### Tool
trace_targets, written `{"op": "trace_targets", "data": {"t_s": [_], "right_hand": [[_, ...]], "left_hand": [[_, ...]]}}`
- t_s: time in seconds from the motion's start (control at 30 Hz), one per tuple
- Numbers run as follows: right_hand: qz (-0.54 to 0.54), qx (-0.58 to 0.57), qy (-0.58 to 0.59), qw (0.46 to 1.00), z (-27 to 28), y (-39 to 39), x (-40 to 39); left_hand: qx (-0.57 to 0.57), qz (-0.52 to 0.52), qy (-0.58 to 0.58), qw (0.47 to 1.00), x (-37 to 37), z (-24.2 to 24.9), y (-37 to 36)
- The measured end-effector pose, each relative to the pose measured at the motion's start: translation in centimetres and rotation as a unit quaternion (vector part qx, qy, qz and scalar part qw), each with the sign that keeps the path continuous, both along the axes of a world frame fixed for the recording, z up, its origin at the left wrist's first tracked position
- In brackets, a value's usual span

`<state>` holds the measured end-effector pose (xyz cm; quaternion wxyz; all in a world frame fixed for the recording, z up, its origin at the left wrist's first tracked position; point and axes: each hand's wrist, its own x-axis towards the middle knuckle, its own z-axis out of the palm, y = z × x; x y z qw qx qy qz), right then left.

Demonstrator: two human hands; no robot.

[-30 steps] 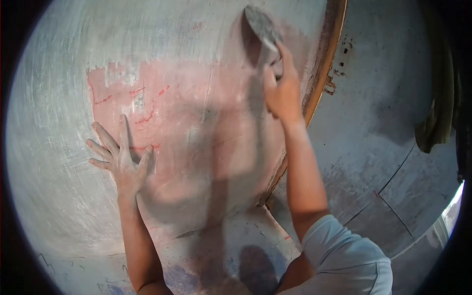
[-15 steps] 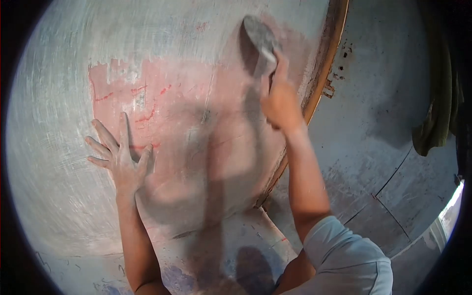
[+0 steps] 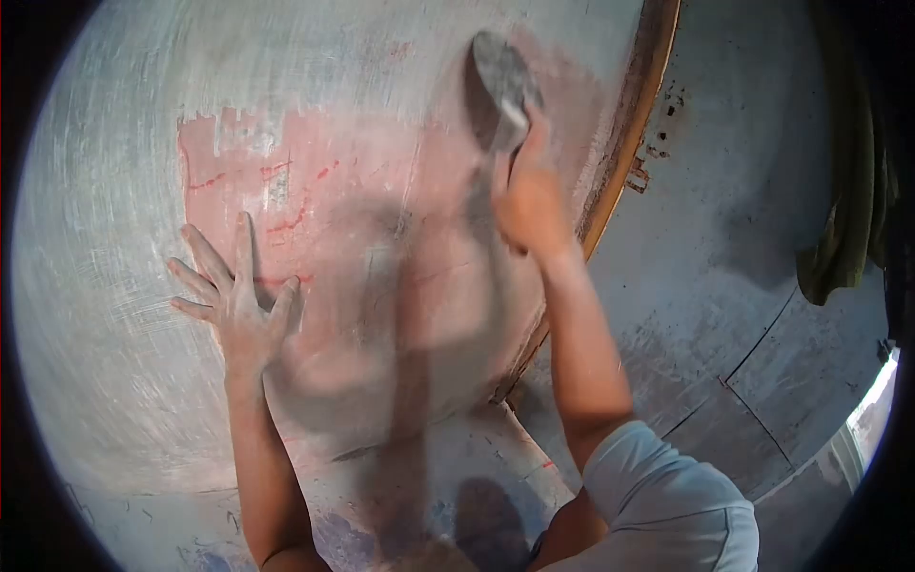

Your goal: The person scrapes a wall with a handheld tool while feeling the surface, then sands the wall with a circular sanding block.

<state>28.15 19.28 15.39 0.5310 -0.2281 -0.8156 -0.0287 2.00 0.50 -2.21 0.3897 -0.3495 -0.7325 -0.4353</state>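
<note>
My left hand [image 3: 248, 296] lies with fingers spread against a curved, scuffed wall [image 3: 114, 238], at the left edge of a pink patch [image 3: 334, 191] with red marks. My right hand [image 3: 536, 212] is wrapped around the handle of a hand tool with a grey disc-shaped head [image 3: 505, 69], with a finger stretched along its neck. The head is tilted close over the upper right of the wall and casts a dark shadow beside it. The handle is mostly hidden in my hand, which is slightly blurred.
A brown, raised edge strip [image 3: 620, 181] runs down the right side of the wall. Beyond it are a grey surface [image 3: 705, 324] with dark seam lines and small rusty holes, and a hanging olive cloth [image 3: 843, 229]. Bright light enters at the lower right.
My right hand and forearm have shifted slightly left, while the tool's head stays near the same spot. My left hand stays pressed in place.
</note>
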Motion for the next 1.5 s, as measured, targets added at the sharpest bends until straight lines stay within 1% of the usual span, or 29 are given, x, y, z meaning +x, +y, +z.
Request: {"op": "trace_targets", "data": {"t_s": [0.07,0.1,0.2,0.27,0.3,0.37,0.4,0.47,0.5,0.57,0.6,0.63,0.7,0.73,0.8,0.83,0.9,0.93,1.03,1.13,1.17,1.2,1.23,1.27,1.3,1.33,1.4,1.43,1.5], "right_hand": [[-0.010,-0.198,-0.009,0.980,4.6,-5.3,0.0],[-0.009,-0.198,-0.010,0.980,4.0,-4.5,-0.2],[-0.021,0.102,0.019,0.994,-2.5,1.1,-0.4],[-0.057,-0.136,-0.049,0.988,-6.4,-3.1,0.2],[-0.056,-0.134,-0.046,0.988,-7.8,-2.8,0.4],[-0.013,-0.006,-0.017,1.000,-9.9,-0.5,0.7],[-0.047,-0.015,-0.040,0.998,-8.0,-0.7,0.8],[-0.031,0.184,-0.014,0.982,-2.8,0.2,1.2],[-0.029,-0.074,-0.022,0.997,0.9,-3.2,1.1],[-0.029,-0.138,-0.026,0.990,4.4,-4.4,0.8],[-0.014,-0.076,-0.026,0.997,4.0,-2.5,0.6],[-0.014,-0.077,-0.029,0.997,2.4,-0.9,0.4],[-0.068,0.107,-0.018,0.992,-1.6,0.6,0.1],[-0.048,-0.028,-0.031,0.998,-4.1,-0.6,0.1],[-0.055,-0.143,-0.061,0.986,-7.9,-2.6,0.4],[0.003,0.041,-0.003,0.999,-9.9,0.0,0.1],[-0.010,-0.031,-0.001,0.999,-7.4,0.0,0.0],[-0.019,0.072,0.000,0.997,-5.3,2.0,0.0],[-0.025,-0.113,0.008,0.993,4.4,-2.2,-0.2],[0.007,-0.132,0.002,0.991,5.3,-3.1,0.0],[-0.010,-0.131,-0.005,0.991,3.9,-2.9,0.1],[-0.035,0.112,0.014,0.993,0.8,0.4,0.0],[-0.055,0.349,0.033,0.935,-2.3,2.9,-0.2],[-0.053,0.113,-0.010,0.992,-5.3,-0.3,0.2],[-0.047,-0.130,-0.053,0.989,-8.0,-3.2,0.8],[-0.043,-0.129,-0.054,0.989,-9.0,-3.4,1.0],[0.047,-0.091,-0.013,0.995,-9.7,-3.9,1.3],[-0.003,-0.165,-0.043,0.985,-9.0,-3.7,1.5],[0.018,-0.134,-0.018,0.991,-4.6,-2.2,0.9]], "left_hand": [[0.001,0.004,0.000,1.000,0.0,0.0,0.2],[0.003,0.009,0.000,1.000,0.0,0.0,0.2],[0.000,0.009,-0.002,1.000,-0.1,-0.1,0.3],[0.001,0.009,0.002,1.000,-0.2,-0.2,0.3],[0.001,0.009,0.005,1.000,-0.2,-0.1,0.2],[-0.002,0.007,0.002,1.000,0.0,0.0,0.0],[-0.008,0.005,-0.003,1.000,0.0,0.1,-0.1],[-0.006,0.008,-0.007,1.000,0.1,0.1,-0.1],[-0.004,0.010,-0.009,1.000,0.1,0.1,0.1],[-0.001,0.013,-0.002,1.000,0.0,0.0,0.4],[0.005,0.021,0.005,1.000,-0.1,-0.1,0.5],[0.004,0.020,0.003,1.000,-0.1,-0.1,0.5],[0.001,0.022,0.006,1.000,0.0,0.0,0.4],[0.002,0.023,0.008,1.000,0.0,0.0,0.3],[-0.003,0.022,0.008,1.000,-0.1,-0.1,0.3],[0.000,0.025,0.012,1.000,-0.1,0.1,0.3],[-0.001,-0.004,-0.010,1.000,0.2,0.1,-0.1],[0.000,-0.003,-0.009,1.000,0.1,0.0,-0.2],[-0.004,-0.001,-0.013,1.000,0.4,0.2,0.0],[0.001,0.016,-0.013,1.000,0.4,0.2,0.2],[0.007,0.015,-0.009,1.000,0.3,0.2,0.3],[0.012,0.014,-0.004,1.000,0.3,0.1,0.4],[0.012,0.014,-0.006,1.000,0.4,0.2,0.4],[0.005,0.011,-0.012,1.000,0.4,0.2,0.2],[-0.002,0.008,-0.016,1.000,0.4,0.3,0.1],[-0.002,0.013,-0.017,1.000,0.4,0.3,0.0],[-0.006,-0.001,-0.014,1.000,0.4,0.2,-0.2],[-0.012,-0.003,-0.013,1.000,0.4,0.1,-0.3],[-0.019,0.023,-0.007,1.000,0.1,0.1,0.0]]}}
